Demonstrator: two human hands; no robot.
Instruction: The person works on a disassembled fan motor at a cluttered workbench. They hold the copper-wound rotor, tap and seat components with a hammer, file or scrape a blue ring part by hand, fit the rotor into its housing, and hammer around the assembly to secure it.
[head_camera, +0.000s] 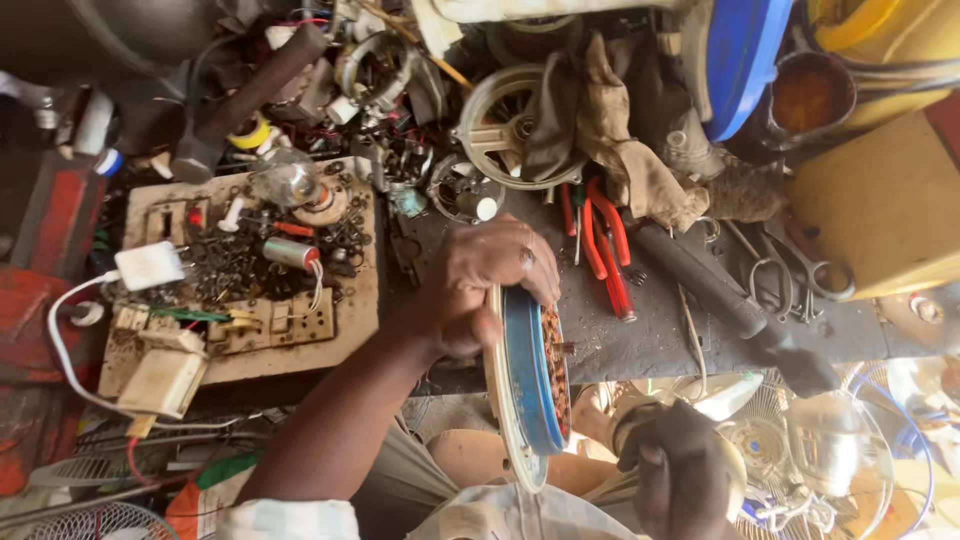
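- Your workbench (660, 335) is a dark, grimy surface crowded with parts, wires and tools, and fan grilles lie on the floor below its near edge.
- Your left hand (490, 285) is curled over the top rim of a round motor housing (525, 385), fingers wrapped over the edge and thumb on the pale side, so it has a firm hold.
- The motor housing stands on its edge at the near rim of the workbench, with a blue band around it and copper windings (553, 365) facing right.
- Your right hand (680, 470) sits lower right, below the bench edge, closed into a loose fist near the housing but apart from it; I cannot tell whether it holds anything.
- Just beyond your left hand, red-handled pliers (610, 250) lie on the workbench, beside a black-handled tool (735, 305) that runs diagonally.
- A pair of metal scissors (790, 275) lies further right, near a yellow box (885, 205).
- A dirty cloth (610, 130) is draped over a spoked metal wheel (500, 120) at the back.
- To your left, a wooden board (350, 320) carries switches, sockets, small black rings and a cylindrical capacitor (288, 252).
- A white adapter (150, 265) with a white cable rests on the board's left edge.
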